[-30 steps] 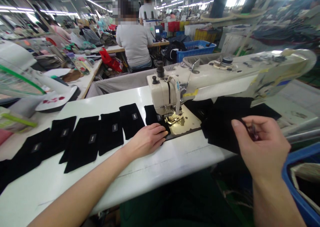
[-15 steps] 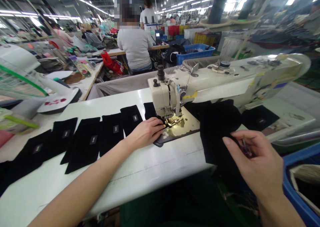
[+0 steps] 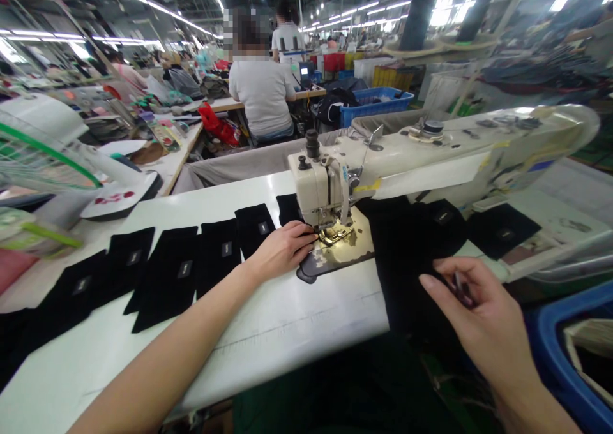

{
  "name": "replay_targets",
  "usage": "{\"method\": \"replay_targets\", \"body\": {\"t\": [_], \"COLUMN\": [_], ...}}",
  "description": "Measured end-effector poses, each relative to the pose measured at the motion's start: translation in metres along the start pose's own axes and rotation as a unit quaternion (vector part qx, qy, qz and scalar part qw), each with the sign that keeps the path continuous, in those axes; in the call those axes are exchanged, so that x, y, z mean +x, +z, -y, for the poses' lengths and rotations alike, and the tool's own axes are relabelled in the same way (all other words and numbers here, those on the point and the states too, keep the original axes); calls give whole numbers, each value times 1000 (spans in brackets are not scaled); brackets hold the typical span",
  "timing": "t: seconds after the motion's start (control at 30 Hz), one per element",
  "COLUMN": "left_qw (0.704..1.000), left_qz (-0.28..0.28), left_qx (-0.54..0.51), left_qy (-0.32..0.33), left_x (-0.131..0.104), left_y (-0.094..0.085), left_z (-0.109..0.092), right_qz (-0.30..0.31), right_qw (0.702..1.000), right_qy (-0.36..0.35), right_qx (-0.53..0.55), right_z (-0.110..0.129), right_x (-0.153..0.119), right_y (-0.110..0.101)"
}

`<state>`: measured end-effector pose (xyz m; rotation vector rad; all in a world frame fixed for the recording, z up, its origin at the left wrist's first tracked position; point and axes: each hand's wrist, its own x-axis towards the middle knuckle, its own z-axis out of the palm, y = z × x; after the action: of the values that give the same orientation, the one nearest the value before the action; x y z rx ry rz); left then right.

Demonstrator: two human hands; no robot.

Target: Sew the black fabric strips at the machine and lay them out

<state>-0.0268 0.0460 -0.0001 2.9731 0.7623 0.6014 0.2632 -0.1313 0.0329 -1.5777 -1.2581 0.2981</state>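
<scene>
My left hand (image 3: pixel 285 249) is at the needle area of the sewing machine (image 3: pixel 318 188), its fingers drawn together on a black fabric piece (image 3: pixel 288 208) beside the presser foot (image 3: pixel 338 233). The hand partly covers that piece. On the right, my right hand (image 3: pixel 479 300) pinches a larger black fabric (image 3: pixel 402 261) between thumb and forefinger; the cloth hangs over the table's front edge. A small dark shiny tool (image 3: pixel 462 288) is tucked in the curled fingers, its kind mostly hidden.
Several black pieces with small grey labels (image 3: pixel 184 269) lie in an overlapping row on the white table (image 3: pixel 306 319). Another labelled piece (image 3: pixel 502 230) lies right of the machine. A blue bin (image 3: pixel 550 332) stands at lower right, a fan (image 3: pixel 43 147) at left. A person (image 3: pixel 263 96) sits ahead.
My right hand has moved slightly left and down with the black cloth, which now shows a label near its top. My left hand stays at the presser foot. The view has shifted slightly.
</scene>
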Motion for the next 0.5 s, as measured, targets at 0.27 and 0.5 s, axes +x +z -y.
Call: {"method": "replay_targets", "body": {"t": [0.27,0.5], "left_qw": [999,996], "left_qz": [-11,-24], "left_qx": [-21,-46], "left_qy": [-32,-67], "left_x": [-4,-11], "left_y": [0,5], "left_z": [-3,2], "right_qz": [35,68], "right_qw": [999,959], "right_qy": [-8,-246], "right_qx": [28,-127], "right_z": [3,30], "right_x": [-16,-20], "right_y": [25,21]}}
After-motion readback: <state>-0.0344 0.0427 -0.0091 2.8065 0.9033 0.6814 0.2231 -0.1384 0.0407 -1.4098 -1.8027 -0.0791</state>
